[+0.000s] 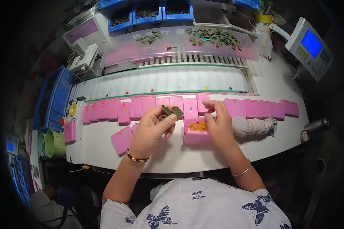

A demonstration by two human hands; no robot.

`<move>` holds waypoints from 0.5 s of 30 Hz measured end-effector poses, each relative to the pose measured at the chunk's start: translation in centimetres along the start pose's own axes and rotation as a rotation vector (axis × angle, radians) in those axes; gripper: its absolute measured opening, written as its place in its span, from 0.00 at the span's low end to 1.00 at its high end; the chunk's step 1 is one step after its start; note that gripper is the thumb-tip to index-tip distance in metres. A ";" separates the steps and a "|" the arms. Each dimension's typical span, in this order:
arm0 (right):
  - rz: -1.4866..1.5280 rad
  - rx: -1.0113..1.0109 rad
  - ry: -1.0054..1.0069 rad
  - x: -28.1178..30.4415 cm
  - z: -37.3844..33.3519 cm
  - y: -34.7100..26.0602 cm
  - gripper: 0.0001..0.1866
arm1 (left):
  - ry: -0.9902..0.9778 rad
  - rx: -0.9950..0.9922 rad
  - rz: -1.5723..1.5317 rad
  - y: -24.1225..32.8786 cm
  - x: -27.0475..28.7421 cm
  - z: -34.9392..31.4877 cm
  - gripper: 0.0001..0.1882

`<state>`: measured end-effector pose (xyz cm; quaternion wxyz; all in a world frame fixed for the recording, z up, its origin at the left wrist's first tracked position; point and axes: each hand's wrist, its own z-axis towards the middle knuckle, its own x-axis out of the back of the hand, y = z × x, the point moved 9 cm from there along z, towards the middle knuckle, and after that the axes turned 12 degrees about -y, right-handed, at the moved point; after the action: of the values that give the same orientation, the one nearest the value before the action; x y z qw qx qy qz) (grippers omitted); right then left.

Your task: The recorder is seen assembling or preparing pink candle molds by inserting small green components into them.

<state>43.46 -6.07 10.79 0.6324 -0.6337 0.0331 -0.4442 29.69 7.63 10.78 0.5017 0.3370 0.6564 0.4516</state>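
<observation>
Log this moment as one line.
left hand: holding dark green pieces | right hand: at pink block, grip unclear | pink block: orange piece showing

Seeing smooth tabletop, matt pink blocks plus wrinkly cloth bundle on it, plasticky blue bin left of it.

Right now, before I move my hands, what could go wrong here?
The small green pieces could slip from your left hand, as they seem to be pinched near the fingertips. Your right hand sits close beside the white cloth bundle, so moving sideways might nudge it.
</observation>
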 end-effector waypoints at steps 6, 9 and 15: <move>0.039 0.144 0.045 1.0 0.8 -3.2 0.06 | 0.004 0.024 0.285 0.2 -1.4 -0.2 0.07; 0.265 0.227 -0.163 0.1 0.6 -5.5 0.04 | 0.002 0.046 0.327 -0.3 -1.8 -0.4 0.08; 0.098 0.379 -0.240 -0.5 -0.7 -6.8 0.06 | -0.082 0.046 0.428 -1.6 -2.7 0.1 0.09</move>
<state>39.20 -4.94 15.99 0.7603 -0.5496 -0.0956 -0.3327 30.54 4.69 10.20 0.4130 0.4981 0.5592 0.5183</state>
